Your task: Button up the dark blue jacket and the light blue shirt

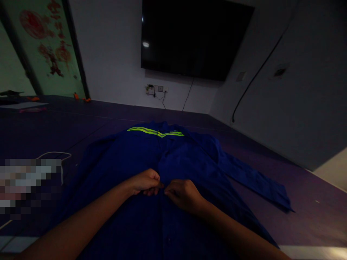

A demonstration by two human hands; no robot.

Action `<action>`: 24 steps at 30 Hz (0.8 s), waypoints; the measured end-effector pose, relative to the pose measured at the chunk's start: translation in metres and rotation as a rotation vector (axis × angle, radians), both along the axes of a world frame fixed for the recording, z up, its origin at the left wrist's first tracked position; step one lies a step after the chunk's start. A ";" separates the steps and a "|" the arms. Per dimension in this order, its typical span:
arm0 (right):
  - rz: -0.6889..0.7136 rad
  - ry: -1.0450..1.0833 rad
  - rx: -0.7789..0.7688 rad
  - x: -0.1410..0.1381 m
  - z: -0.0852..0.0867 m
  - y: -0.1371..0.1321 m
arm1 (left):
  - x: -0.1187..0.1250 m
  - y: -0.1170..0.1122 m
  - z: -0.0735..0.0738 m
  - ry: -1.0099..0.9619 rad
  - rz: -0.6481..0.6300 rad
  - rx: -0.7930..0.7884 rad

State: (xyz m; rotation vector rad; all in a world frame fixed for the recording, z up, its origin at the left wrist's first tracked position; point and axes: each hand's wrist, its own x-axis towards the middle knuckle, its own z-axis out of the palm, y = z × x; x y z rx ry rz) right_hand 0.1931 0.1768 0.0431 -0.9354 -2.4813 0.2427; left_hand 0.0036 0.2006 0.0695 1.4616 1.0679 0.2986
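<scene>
A dark blue long-sleeved work shirt (189, 164) lies spread out in front of me, collar end away from me. A yellow-green reflective stripe (146, 130) with a grey middle band crosses its chest. My left hand (148, 182) is closed in a pinch at the front opening, around mid-length. Just to its right, my right hand (183, 193) also pinches at the front edge, with the fingertips of both almost meeting. What lies between the fingertips is too dark to make out. Below them, a small round button (168, 240) shows faintly on the front strip.
The shirt rests on a purple surface (303, 180). One sleeve (257, 177) reaches out to the right. At left are a blurred-out patch (29, 184) and a pale cord (54, 152). A wall with a large dark television (192, 39) and sockets (157, 88) stands beyond.
</scene>
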 end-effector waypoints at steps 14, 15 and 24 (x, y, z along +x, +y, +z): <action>-0.188 0.101 -0.255 -0.003 0.005 0.002 | 0.003 -0.002 -0.001 -0.006 0.045 -0.004; -0.201 0.107 -0.264 -0.003 0.005 0.002 | 0.003 -0.002 -0.001 -0.008 0.047 -0.006; -0.324 0.158 -0.296 -0.005 0.005 0.002 | 0.003 -0.002 -0.002 -0.033 0.106 -0.038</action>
